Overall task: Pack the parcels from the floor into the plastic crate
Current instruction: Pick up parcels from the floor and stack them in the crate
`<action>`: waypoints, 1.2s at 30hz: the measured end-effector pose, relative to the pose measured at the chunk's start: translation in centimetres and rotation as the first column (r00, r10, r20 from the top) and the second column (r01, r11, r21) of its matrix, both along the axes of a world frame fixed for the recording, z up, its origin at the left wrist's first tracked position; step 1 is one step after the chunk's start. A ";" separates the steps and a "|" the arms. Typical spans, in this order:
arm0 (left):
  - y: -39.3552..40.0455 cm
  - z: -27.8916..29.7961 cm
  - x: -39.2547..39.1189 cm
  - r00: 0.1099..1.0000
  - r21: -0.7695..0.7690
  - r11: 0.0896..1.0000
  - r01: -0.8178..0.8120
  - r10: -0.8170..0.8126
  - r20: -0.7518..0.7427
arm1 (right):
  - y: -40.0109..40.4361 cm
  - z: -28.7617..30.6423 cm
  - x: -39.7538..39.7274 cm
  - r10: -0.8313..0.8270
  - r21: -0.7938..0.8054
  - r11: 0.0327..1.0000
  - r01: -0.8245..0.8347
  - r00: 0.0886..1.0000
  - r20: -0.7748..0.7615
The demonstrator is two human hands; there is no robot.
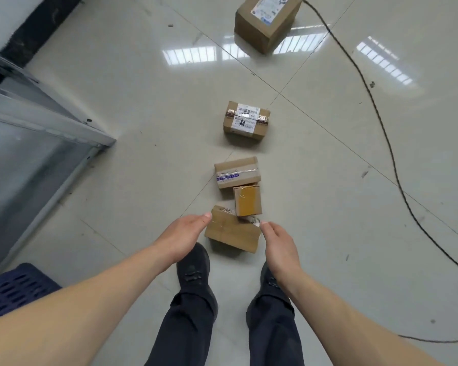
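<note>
- Head view: left hand (185, 233) and right hand (278, 241) lowered on either side of the nearest parcel (232, 235) on the floor (328, 207), fingers relaxed and spread, holding nothing.
- Left fingertips at its top left corner, right fingertips at its right corner; actual contact impossible to tell.
- Yellow-taped parcel (247, 201) touching its far edge, then flat parcel (237, 172), labelled parcel (247, 120), big parcel (267, 21) well apart.
- Blue plastic crate (13, 289) at lower left.
</note>
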State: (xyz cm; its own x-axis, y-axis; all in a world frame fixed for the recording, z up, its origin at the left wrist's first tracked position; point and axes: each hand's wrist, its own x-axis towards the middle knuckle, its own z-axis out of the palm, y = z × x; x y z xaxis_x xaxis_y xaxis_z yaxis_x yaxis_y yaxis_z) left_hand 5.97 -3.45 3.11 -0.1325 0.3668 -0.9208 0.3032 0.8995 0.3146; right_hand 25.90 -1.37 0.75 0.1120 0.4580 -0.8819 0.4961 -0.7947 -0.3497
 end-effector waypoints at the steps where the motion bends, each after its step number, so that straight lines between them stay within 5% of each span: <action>1: 0.1 -2.4 0.2 1.000 -0.005 1.000 0.004 -0.004 -0.003 | -0.1 -2.1 0.2 0.004 -0.013 1.000 -0.004 1.000 0.002; 7: 1.8 -14.7 1.6 0.997 -0.038 0.997 -0.060 0.059 -0.042 | -0.6 -12.5 1.1 0.013 -0.056 0.998 -0.012 1.000 0.013; 12: 1.3 -19.5 2.8 0.982 -0.198 0.963 -0.183 0.190 0.017 | -1.7 -16.8 1.1 -0.021 -0.088 0.996 0.018 0.999 -0.028; 17: -0.7 -19.6 2.7 0.955 -0.146 0.944 -0.297 0.293 -0.049 | -2.7 -15.7 1.7 -0.166 -0.005 0.986 0.168 0.980 0.112; 24: -2.5 -20.2 2.8 0.939 -0.300 0.904 -0.304 0.338 0.069 | -2.5 -15.9 2.4 -0.079 -0.117 0.989 0.086 0.995 0.064; 29: -2.0 -20.7 4.0 0.908 -0.221 0.896 -0.384 0.411 0.087 | -2.3 -17.9 1.8 -0.038 -0.113 0.993 0.044 0.997 0.060; 36: -2.4 -13.4 2.7 0.886 -0.194 0.880 -0.433 0.455 0.087 | -1.5 -10.8 0.9 0.012 -0.052 0.999 -0.009 0.999 0.045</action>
State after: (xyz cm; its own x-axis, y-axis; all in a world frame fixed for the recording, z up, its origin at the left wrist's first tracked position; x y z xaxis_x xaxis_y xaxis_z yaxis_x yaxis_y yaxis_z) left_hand 8.63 -5.83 -10.31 -0.1238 0.1387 -0.9826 -0.1731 0.9720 0.1591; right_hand 26.76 -2.88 -10.01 0.1476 0.4133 -0.8985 0.5188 -0.8058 -0.2854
